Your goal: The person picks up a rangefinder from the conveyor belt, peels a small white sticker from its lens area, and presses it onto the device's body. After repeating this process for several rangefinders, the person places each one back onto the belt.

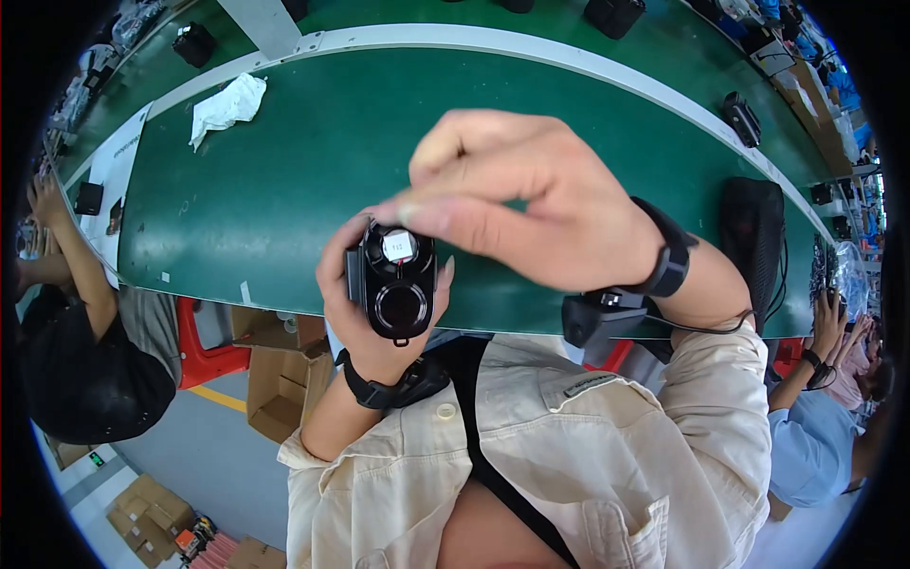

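A glossy black device with two round recesses is gripped by my left hand, whose fingers and thumb wrap around its sides. In its upper recess lies a small white square piece with dark marks. A small loop sticks out at the device's lower end. Above the device's top edge, my right hand is bent with its thumb and forefinger pressed together, slightly blurred. Whatever those fingertips may pinch is hidden.
On the green table, a crumpled white cloth lies at the far left. A black case with a cable stands at the right. A pale rail bounds the far edge. Other people sit on both sides; an open cardboard box is below left.
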{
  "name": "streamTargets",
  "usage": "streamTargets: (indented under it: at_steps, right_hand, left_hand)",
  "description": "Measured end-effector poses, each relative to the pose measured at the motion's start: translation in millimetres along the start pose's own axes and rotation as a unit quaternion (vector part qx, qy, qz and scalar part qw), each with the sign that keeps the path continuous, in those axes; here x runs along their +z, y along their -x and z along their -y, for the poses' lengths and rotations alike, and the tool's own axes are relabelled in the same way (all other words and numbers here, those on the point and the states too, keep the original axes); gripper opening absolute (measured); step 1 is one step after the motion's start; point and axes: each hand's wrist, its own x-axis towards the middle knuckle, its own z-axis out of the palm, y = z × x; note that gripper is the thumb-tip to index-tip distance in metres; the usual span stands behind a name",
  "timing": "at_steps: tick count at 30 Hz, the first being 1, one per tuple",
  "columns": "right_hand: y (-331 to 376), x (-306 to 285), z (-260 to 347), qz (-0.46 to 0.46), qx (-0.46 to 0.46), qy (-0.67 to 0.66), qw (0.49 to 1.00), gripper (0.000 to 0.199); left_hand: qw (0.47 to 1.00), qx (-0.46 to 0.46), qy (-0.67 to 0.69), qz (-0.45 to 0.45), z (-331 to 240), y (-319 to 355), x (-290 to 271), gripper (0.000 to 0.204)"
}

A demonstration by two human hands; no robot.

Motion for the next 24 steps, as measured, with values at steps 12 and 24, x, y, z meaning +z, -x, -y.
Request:
streamTargets:
  at_steps: [12, 24]
  right_hand:
    - [0, 35, 12, 0.023, 0.391, -0.594, 0.703, 0.040]
    - [0, 42, 16, -0.021, 0.339, -0.542, 0.769, 0.038]
  left_hand:
    - [0.998, 0.034, -0.053, -0.023, 7, 6, -3, 0.081]
    - [0.997, 0.020, -0.041, -0.056, 9, 12, -2, 0.084]
